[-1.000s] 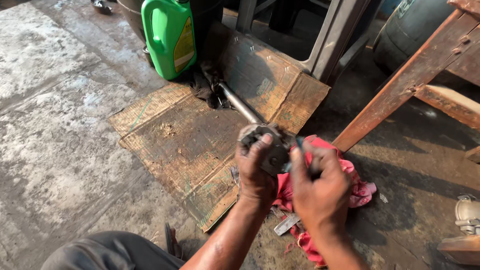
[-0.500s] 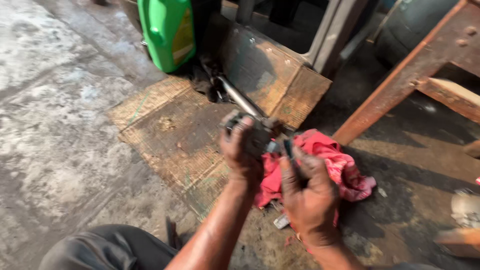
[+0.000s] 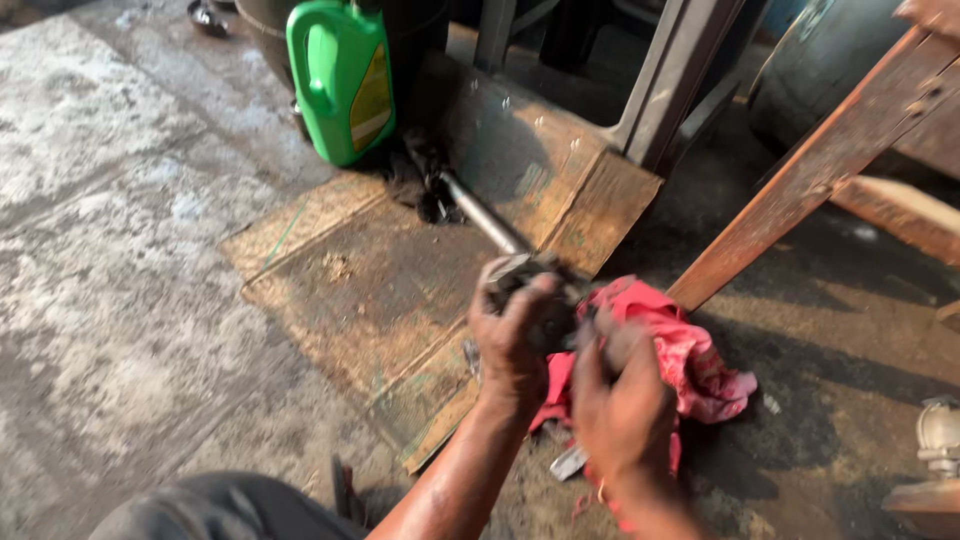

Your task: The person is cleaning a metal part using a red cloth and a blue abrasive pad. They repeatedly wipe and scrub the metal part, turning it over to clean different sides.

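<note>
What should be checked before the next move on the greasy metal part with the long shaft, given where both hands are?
1. Left hand grips the metal part firmly: ok.
2. Right hand is on the part: cannot tell, blurred, and whatever it may hold is hidden.
3. Shaft rests supported on the cardboard: ok.
4. Red rag lies under the work, within reach: ok.
5. Green jug stands upright, apart from the shaft's far end: ok.
6. Picture is sharp enough to judge the fit: not ok.
</note>
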